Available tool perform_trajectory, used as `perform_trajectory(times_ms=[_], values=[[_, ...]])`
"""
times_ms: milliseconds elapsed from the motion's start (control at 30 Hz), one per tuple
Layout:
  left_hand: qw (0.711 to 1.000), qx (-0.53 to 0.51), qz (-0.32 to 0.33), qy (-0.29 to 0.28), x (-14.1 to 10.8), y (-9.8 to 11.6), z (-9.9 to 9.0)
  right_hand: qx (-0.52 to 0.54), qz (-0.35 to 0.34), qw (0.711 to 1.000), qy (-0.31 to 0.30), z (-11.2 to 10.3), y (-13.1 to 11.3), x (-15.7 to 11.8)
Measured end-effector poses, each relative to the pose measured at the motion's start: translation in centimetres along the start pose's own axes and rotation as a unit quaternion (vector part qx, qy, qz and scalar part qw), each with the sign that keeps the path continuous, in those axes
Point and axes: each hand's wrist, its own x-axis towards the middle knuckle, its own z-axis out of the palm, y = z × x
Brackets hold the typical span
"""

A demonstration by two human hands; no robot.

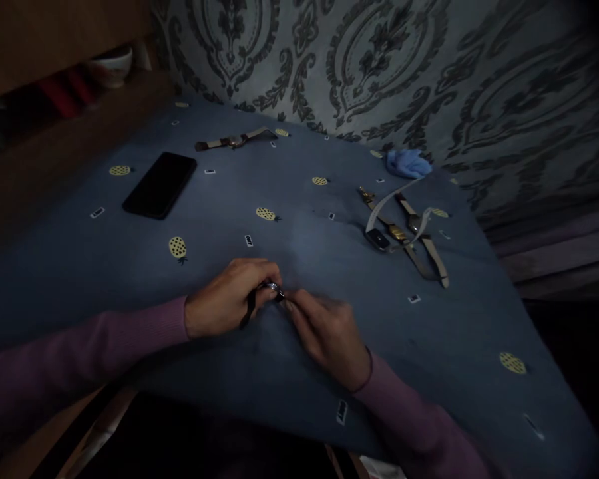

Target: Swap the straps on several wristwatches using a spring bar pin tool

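My left hand (232, 296) is closed around a small wristwatch (272, 286) with a shiny round case. Part of its dark strap (250, 307) hangs below the fingers. From the right, my right hand (329, 329) pinches the watch's near end with thumb and forefinger. The fingertips hide exactly what they grip there. Both hands are just above the front part of the blue tablecloth (299, 233). Farther right lie several more watches, among them a gold-coloured watch (396, 232) and a dark rectangular watch (378, 239) on a pale strap.
A black phone (160, 185) lies at the left. Behind it is another wristwatch (235, 140), stretched out flat. A crumpled blue cloth or glove (408, 163) sits by the patterned wall (329, 60). A wooden shelf (80, 143) with a white bowl (110, 68) borders the table's left.
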Motion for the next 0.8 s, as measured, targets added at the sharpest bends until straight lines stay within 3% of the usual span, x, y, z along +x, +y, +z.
perform_trajectory(times_ms=[800], values=[[0.996, -0.075, -0.047, 0.032, -0.24, -0.21, 1.03, 0.023, 0.039, 0.999, -0.004, 0.07, 0.05, 0.18]])
